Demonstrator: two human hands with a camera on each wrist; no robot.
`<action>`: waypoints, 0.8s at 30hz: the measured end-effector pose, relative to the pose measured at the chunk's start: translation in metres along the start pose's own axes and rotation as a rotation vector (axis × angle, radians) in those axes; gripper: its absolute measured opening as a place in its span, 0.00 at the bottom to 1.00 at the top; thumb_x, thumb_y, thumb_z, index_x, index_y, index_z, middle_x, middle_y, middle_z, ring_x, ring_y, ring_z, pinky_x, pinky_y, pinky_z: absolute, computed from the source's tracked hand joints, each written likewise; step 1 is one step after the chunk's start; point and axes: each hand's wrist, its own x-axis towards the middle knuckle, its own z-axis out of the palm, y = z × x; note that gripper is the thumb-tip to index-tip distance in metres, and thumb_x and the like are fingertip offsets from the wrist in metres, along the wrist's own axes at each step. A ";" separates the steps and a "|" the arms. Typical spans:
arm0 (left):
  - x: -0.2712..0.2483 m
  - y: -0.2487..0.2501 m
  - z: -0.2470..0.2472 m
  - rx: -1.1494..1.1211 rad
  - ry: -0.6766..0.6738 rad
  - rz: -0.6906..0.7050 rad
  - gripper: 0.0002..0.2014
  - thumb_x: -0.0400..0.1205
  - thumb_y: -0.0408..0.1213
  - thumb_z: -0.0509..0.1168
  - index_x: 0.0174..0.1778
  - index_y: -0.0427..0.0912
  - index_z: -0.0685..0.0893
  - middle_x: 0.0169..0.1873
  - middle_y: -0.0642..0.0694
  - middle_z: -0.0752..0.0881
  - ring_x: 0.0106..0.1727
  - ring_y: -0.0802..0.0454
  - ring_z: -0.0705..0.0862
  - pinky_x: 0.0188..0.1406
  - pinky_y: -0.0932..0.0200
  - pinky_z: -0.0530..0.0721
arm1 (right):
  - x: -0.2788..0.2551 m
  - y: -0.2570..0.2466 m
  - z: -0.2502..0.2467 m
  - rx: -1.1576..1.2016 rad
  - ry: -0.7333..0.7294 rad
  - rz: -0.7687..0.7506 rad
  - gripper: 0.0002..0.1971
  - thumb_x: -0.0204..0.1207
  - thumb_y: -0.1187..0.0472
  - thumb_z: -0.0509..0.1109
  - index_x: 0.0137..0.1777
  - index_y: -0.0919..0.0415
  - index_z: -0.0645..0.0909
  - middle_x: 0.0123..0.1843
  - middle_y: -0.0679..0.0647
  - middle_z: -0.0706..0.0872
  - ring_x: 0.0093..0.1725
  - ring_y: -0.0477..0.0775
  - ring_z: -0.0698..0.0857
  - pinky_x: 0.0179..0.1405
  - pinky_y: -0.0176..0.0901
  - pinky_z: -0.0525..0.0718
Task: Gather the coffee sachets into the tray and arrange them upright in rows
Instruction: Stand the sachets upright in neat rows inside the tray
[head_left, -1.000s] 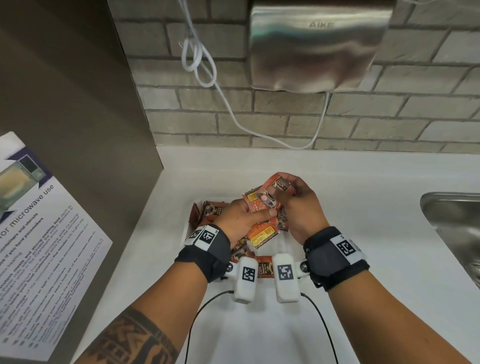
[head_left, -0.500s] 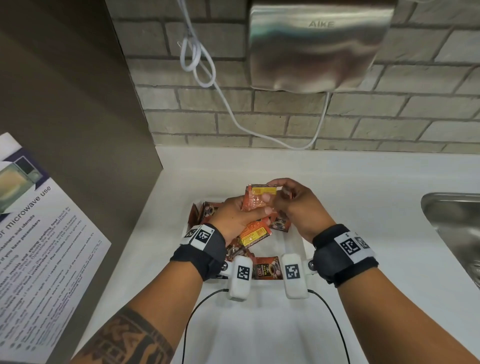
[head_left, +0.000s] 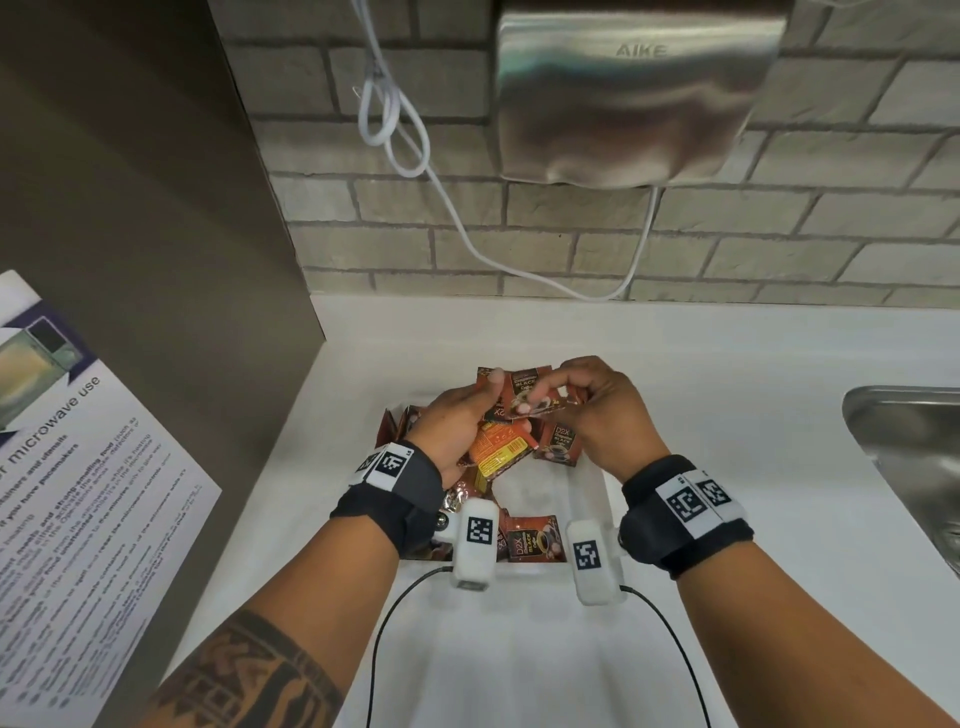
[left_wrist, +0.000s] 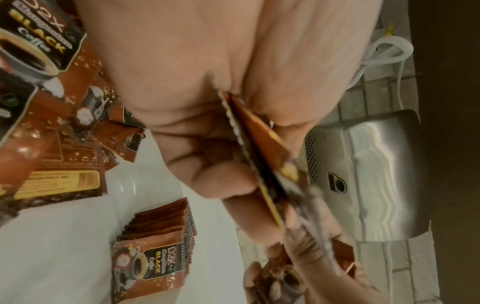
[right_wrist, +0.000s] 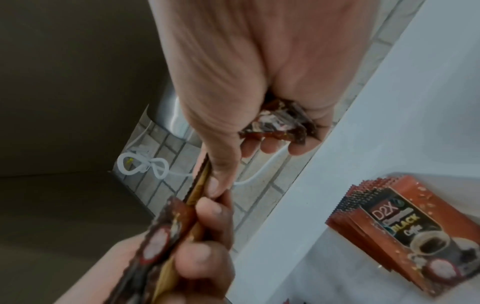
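Both hands hover over the white tray (head_left: 589, 486). My left hand (head_left: 485, 397) grips a small stack of brown coffee sachets (head_left: 524, 397), seen edge-on in the left wrist view (left_wrist: 259, 162). My right hand (head_left: 558, 395) pinches the same stack (right_wrist: 200, 185) from the other side and keeps another sachet (right_wrist: 275, 125) curled in its palm. A row of upright sachets (left_wrist: 158, 230) stands in the tray (left_wrist: 64, 236), also shown in the right wrist view (right_wrist: 389, 226). Loose sachets (head_left: 501, 449) lie jumbled under the hands.
The tray sits on a white counter (head_left: 727, 415) against a brick wall. A steel hand dryer (head_left: 639, 88) with a white cable (head_left: 395, 119) hangs above. A steel sink (head_left: 909, 452) lies at the right, a brown cabinet side (head_left: 156, 234) at the left.
The held sachets have been turned over: orange backs with a yellow label faced up before, dark printed fronts face up now. Both hands stay above the tray.
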 end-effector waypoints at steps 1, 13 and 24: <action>0.000 0.000 0.000 0.007 -0.013 0.003 0.21 0.86 0.53 0.65 0.64 0.40 0.87 0.52 0.37 0.93 0.54 0.39 0.92 0.65 0.38 0.86 | 0.000 0.004 0.000 0.001 0.000 0.010 0.21 0.62 0.77 0.82 0.35 0.46 0.90 0.48 0.50 0.84 0.48 0.48 0.85 0.52 0.48 0.87; 0.000 -0.007 0.006 0.168 -0.090 0.106 0.09 0.82 0.51 0.72 0.53 0.52 0.92 0.53 0.45 0.93 0.60 0.43 0.90 0.69 0.38 0.82 | 0.003 0.007 -0.003 0.262 -0.079 0.337 0.29 0.65 0.55 0.86 0.66 0.55 0.83 0.59 0.59 0.90 0.58 0.62 0.91 0.61 0.59 0.88; 0.002 -0.004 0.002 0.238 -0.121 0.111 0.06 0.85 0.33 0.69 0.52 0.49 0.89 0.48 0.46 0.93 0.50 0.48 0.90 0.62 0.48 0.85 | 0.006 0.000 -0.012 0.372 -0.023 0.304 0.12 0.81 0.70 0.71 0.63 0.64 0.82 0.50 0.66 0.90 0.46 0.61 0.92 0.53 0.61 0.88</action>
